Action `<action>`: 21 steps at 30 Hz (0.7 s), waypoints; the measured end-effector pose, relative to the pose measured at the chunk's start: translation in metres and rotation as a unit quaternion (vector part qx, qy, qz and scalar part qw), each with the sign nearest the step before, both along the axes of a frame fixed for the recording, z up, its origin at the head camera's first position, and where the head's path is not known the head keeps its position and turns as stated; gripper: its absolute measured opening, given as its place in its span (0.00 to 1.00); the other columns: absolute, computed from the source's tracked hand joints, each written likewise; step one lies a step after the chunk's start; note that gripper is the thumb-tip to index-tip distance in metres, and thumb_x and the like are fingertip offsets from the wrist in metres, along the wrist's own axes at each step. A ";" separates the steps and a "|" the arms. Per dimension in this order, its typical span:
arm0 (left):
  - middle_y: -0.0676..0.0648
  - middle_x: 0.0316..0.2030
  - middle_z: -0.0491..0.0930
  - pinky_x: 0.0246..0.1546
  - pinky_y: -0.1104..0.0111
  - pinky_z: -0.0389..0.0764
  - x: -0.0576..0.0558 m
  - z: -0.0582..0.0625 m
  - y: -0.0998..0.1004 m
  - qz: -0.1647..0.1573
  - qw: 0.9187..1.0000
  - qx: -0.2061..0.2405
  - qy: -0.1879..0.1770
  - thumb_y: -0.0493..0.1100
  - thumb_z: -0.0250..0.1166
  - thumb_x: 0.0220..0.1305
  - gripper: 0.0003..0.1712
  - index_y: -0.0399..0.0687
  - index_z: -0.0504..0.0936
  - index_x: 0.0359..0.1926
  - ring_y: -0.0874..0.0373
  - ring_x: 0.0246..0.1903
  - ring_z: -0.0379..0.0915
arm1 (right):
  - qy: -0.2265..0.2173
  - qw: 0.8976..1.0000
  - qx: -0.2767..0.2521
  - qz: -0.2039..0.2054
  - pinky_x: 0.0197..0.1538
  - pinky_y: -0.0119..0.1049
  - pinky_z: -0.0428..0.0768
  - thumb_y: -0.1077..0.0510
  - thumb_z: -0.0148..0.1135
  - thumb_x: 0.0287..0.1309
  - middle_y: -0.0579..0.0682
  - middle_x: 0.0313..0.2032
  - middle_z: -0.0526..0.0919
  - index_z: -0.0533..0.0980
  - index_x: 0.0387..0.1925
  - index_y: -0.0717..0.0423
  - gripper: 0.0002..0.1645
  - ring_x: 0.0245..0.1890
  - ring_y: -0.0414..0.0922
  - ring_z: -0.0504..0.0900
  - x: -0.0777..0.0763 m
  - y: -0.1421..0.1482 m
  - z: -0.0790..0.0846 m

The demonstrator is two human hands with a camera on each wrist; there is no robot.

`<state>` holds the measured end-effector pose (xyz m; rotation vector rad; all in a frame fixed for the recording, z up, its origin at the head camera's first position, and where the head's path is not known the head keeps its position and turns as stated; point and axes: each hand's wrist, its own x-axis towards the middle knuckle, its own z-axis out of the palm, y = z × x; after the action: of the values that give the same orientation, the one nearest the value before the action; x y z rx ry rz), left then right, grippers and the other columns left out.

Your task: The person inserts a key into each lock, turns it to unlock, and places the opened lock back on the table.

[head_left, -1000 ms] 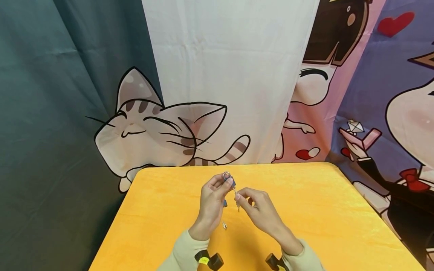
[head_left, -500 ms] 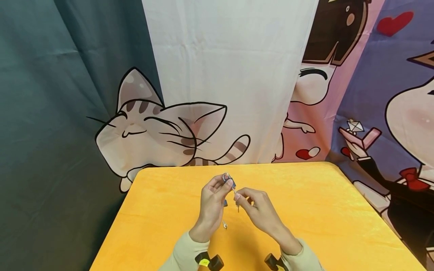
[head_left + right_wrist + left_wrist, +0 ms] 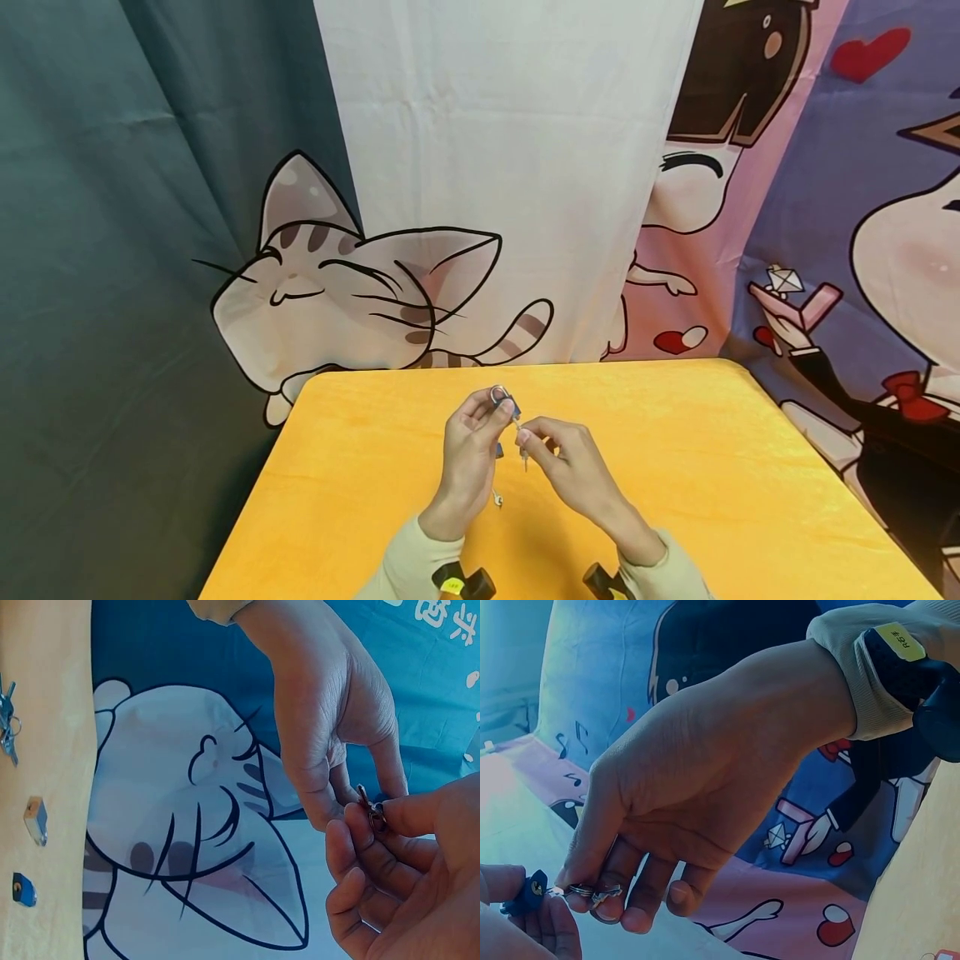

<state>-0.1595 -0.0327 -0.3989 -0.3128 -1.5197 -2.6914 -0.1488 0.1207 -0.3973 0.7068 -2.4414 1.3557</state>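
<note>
My left hand [image 3: 468, 467] pinches a small blue padlock [image 3: 516, 407] by its body, shackle pointing up and away. My right hand [image 3: 570, 468] pinches a key [image 3: 518, 424] at the padlock's lower end, its tip right at the keyhole side. In the left wrist view, a key ring [image 3: 583, 889] and a second key [image 3: 606, 895] hang from the right fingers, close to the blue padlock [image 3: 529, 892]. The ring [image 3: 376, 817] also shows between thumb and fingers in the right wrist view, where the left hand hides the padlock.
On the yellow-covered table [image 3: 360, 467] lie another blue padlock [image 3: 24, 889], a padlock with a brass-coloured face [image 3: 35, 820] and a bunch of keys [image 3: 9, 724]. A small red object [image 3: 948, 955] sits at the left wrist view's lower corner. Printed curtains [image 3: 510, 167] stand behind the table.
Both hands keep their grips and stay nearly in place. The padlock has shifted very slightly toward the person and left, and the hanging key has swung a little.
</note>
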 end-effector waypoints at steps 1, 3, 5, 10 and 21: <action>0.50 0.41 0.77 0.53 0.68 0.80 0.000 0.000 0.000 0.000 1.000 -0.001 0.000 0.39 0.66 0.65 0.16 0.38 0.73 0.49 0.62 0.40 0.77 | 0.002 1.000 -0.001 0.000 0.33 0.31 0.79 0.52 0.55 0.71 0.41 0.27 0.84 0.82 0.34 0.43 0.11 0.26 0.32 0.76 0.000 0.000 0.000; 0.50 0.41 0.77 0.53 0.69 0.80 0.001 0.000 0.000 0.001 1.000 -0.001 0.000 0.39 0.66 0.65 0.16 0.38 0.73 0.49 0.62 0.40 0.77 | 0.006 1.000 -0.003 -0.002 0.33 0.30 0.79 0.53 0.55 0.71 0.41 0.26 0.84 0.82 0.34 0.43 0.11 0.26 0.32 0.76 0.000 0.000 -0.001; 0.50 0.41 0.77 0.53 0.68 0.80 0.002 -0.001 0.000 0.002 1.000 -0.001 0.000 0.39 0.66 0.65 0.16 0.38 0.73 0.49 0.62 0.41 0.77 | 0.011 1.000 -0.004 -0.005 0.34 0.30 0.78 0.53 0.56 0.70 0.37 0.26 0.83 0.82 0.34 0.43 0.11 0.26 0.32 0.76 0.000 0.000 -0.001; 0.50 0.41 0.76 0.52 0.69 0.80 0.002 -0.001 0.001 0.006 1.000 0.001 -0.001 0.38 0.66 0.65 0.15 0.38 0.73 0.49 0.62 0.40 0.77 | 0.015 1.000 -0.007 -0.009 0.33 0.29 0.77 0.53 0.56 0.70 0.32 0.25 0.80 0.82 0.33 0.42 0.10 0.26 0.32 0.76 0.001 -0.001 -0.002; 0.50 0.42 0.76 0.51 0.69 0.81 0.002 -0.003 0.002 0.019 1.000 0.011 -0.013 0.38 0.67 0.64 0.17 0.37 0.73 0.50 0.62 0.40 0.77 | 0.016 1.000 -0.012 -0.004 0.33 0.30 0.78 0.53 0.56 0.70 0.38 0.25 0.83 0.82 0.33 0.43 0.11 0.26 0.31 0.76 0.002 -0.002 -0.002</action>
<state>-0.1576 -0.0302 -0.4015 -0.2472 -1.4848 -2.6907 -0.1470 0.1190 -0.3993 0.7068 -2.3962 1.3581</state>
